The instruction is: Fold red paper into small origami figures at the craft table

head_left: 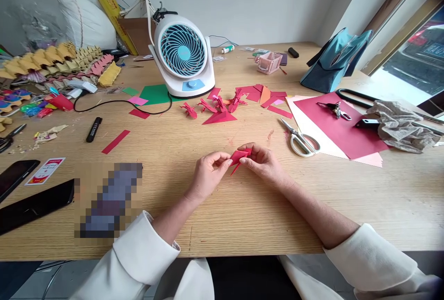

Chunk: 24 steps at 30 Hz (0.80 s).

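Note:
Between my two hands, just above the middle of the table, is a small folded red paper piece [237, 156] with a thin pointed strip sticking out below. My left hand [210, 170] pinches its left side between thumb and forefinger. On the other side my right hand [262, 163] grips the same paper, its thumb in front and fingers curled behind, covering part of it. Beyond the hands, several folded red paper figures [218, 103] stand near a flat red paper triangle [219, 117]. White-handled scissors [302, 142] lie open to the right.
A white fan [183, 54] stands at the back, its black cable [121, 102] running left. Red sheets [357, 128] with keys lie at right beside a teal bag [335, 61]. A black marker [94, 129], a red strip [115, 141] and phones [17, 175] lie left.

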### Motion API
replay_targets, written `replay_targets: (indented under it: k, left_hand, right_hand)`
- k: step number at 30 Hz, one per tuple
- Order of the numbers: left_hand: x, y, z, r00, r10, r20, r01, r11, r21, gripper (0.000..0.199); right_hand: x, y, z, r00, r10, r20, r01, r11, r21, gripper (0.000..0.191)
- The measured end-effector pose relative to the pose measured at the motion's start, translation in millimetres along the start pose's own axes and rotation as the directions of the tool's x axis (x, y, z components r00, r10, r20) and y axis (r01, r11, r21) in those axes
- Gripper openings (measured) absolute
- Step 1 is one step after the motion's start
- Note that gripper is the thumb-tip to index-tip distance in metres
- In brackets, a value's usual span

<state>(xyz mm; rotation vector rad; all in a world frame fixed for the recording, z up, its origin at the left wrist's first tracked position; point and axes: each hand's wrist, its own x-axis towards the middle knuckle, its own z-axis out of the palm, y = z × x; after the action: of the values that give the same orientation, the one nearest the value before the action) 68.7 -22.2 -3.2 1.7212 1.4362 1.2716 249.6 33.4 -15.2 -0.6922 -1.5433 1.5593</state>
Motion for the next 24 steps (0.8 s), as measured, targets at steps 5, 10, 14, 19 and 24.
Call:
replay_targets:
  k: [5, 10, 14, 19, 24]
  left_hand:
    - [-3.3, -1.1, 5.6, 0.988, -0.119, 0.101, 0.134, 0.98, -0.147, 0.013]
    - [-5.4, 1.7, 6.2, 0.992, -0.093, 0.087, 0.105, 0.986, -0.133, 0.016]
    - [-3.0, 3.0, 3.0, 0.996, -0.059, 0.061, 0.065, 0.993, -0.101, 0.022]
    - [-0.8, 1.2, 3.7, 0.996, -0.09, 0.008, 0.09, 0.976, -0.198, 0.026]
    - [-1.6, -1.4, 5.1, 0.995, -0.101, 0.001, 0.098, 0.969, -0.225, 0.019]
  right_hand:
    - [0.1, -1.4, -0.1, 1.0, 0.022, -0.002, -0.022, 1.0, 0.006, 0.032]
    - [-4.8, -0.8, 3.0, 0.999, 0.026, 0.026, -0.022, 0.991, -0.132, 0.033]
    - [-8.9, -2.9, 9.0, 0.997, 0.057, 0.051, -0.044, 0.971, -0.233, 0.033]
    - [-10.2, -7.7, 11.0, 0.989, 0.106, 0.098, -0.07, 0.944, -0.321, 0.033]
    - [-11.0, -10.4, 14.1, 0.988, 0.124, 0.088, -0.077, 0.907, -0.413, 0.035]
